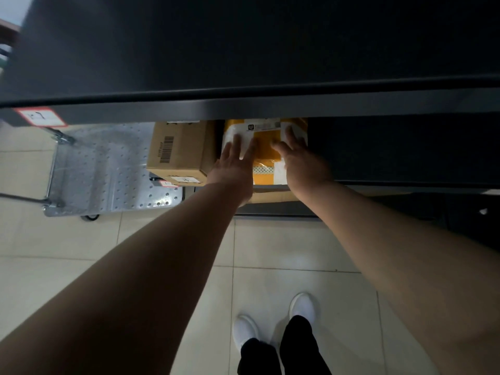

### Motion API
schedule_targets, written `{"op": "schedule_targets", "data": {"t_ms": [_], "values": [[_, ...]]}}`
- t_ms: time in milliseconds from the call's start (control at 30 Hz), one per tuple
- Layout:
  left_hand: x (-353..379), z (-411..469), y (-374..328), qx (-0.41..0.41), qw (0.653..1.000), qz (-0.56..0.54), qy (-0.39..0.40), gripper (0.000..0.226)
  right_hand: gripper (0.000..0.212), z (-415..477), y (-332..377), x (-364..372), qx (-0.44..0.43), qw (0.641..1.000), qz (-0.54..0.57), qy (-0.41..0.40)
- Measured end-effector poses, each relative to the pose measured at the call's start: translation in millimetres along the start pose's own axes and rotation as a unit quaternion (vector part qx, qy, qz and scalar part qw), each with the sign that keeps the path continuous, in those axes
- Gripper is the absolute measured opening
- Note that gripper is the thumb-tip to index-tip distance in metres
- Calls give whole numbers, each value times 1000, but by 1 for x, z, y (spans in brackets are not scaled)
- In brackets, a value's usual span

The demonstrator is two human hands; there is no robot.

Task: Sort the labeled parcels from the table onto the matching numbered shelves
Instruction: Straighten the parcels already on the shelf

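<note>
Currently I record the yellow plastic-wrapped parcel with white labels (266, 146) lying just below the dark grey metal shelf board (270, 106). My left hand (235, 165) and right hand (301, 162) rest flat on it, fingers straight, clasping nothing. A brown cardboard box (177, 150) also sits below that board.

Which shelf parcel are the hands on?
The yellow parcel: left hand and right hand lie flat on it. Brown barcoded box sits left of it.

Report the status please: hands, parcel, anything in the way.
Hands: left hand, right hand flat on yellow parcel. Parcel in lower shelf. To its left, cardboard box close beside.
</note>
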State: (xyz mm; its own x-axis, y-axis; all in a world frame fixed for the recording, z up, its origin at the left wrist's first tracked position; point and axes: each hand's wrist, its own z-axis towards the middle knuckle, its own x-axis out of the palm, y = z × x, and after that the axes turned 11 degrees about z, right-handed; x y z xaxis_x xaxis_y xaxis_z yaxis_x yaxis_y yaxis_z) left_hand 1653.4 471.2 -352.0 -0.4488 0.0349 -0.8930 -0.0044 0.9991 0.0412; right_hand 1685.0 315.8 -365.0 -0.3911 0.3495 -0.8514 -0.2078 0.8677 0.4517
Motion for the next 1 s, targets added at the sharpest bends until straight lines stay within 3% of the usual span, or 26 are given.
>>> {"op": "schedule_targets", "data": {"t_ms": [100,267,433,533,700,1000], "values": [[-9,-4,-2,-13,1000,-21,15,111,70,-5,-1,-3,4,1000,-10,14],[-18,-31,-13,-27,998,-42,-38,98,77,-44,-5,-11,-10,999,-38,-6],[-34,-72,-26,109,985,133,28,48,54,-92,-4,-35,60,987,-107,107],[-46,-101,-32,157,973,165,21,41,46,-124,6,-49,97,983,-90,127],[-74,-146,-48,167,974,139,65,42,41,-190,22,-62,116,988,-20,102],[-119,-246,-92,360,907,216,39,39,45,-346,55,-76,245,969,36,0]]}}
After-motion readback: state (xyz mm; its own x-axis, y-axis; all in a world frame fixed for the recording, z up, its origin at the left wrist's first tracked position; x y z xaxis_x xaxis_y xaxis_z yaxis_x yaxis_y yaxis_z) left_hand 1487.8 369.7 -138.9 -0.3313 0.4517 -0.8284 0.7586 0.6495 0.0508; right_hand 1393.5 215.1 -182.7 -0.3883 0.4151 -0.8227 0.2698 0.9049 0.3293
